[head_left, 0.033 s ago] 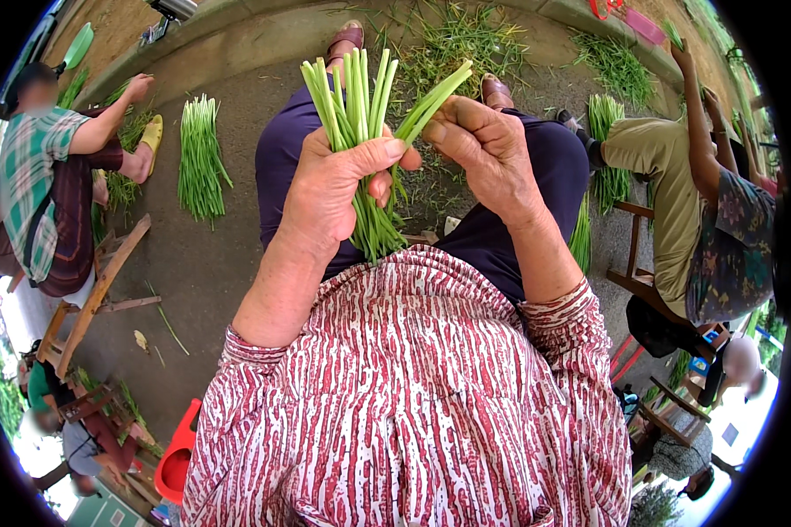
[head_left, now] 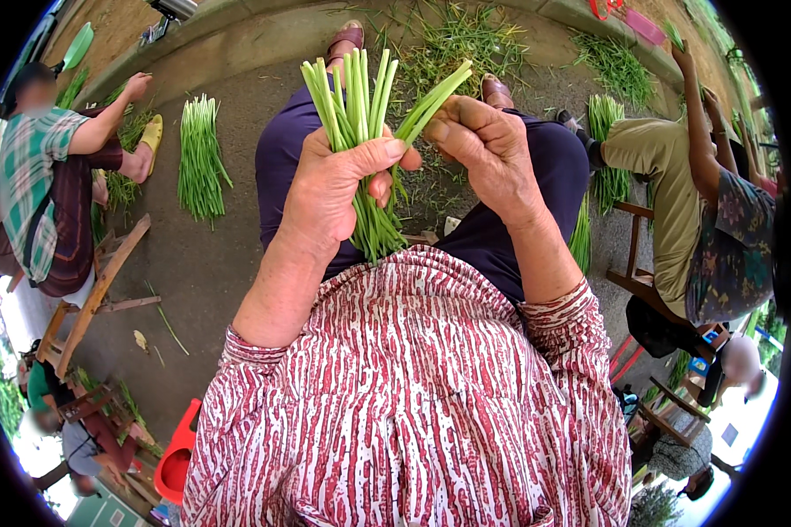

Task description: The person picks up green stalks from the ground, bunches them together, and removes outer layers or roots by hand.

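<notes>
Holding one stalk bundle in left hand

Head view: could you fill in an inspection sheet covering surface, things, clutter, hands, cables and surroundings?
Surface: grey pavement
Things: green stalks in hand; a bundle lying at left
Clutter: loose greens strewn ahead
Left hand: closed around the stalks
Right hand: fingers curled beside the splayed stalks; grip unclear
Cables: nothing seen
Surroundings: co-worker seated left, another co-worker right
</notes>
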The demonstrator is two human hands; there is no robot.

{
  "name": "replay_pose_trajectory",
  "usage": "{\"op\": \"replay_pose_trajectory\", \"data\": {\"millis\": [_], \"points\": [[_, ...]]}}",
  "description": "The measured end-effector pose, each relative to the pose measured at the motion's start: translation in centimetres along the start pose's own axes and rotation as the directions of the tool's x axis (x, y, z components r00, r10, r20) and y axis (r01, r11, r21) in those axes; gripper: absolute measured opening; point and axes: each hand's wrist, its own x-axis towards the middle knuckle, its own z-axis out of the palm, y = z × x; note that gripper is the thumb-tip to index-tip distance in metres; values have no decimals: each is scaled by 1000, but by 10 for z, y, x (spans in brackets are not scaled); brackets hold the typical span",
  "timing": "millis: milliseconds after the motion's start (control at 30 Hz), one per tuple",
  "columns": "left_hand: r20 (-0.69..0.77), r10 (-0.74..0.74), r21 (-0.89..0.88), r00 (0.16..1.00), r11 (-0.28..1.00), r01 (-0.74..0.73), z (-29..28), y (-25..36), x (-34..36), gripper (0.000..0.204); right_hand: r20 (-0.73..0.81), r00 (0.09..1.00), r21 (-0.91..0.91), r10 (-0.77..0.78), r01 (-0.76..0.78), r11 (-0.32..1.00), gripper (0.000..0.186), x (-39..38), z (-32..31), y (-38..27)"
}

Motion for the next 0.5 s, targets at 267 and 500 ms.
{"op": "replay_pose_trajectory", "data": {"millis": [267,500], "points": [[-42,4,-40,999,999,-5,-6,1,1,10,-107,991,508,82,-17,861,17,8,-10,27],[10,-20,-56,1000,998,20,-7,-2,3,13,13,1000,251,0,-4,968,10,1,16,15]]}}
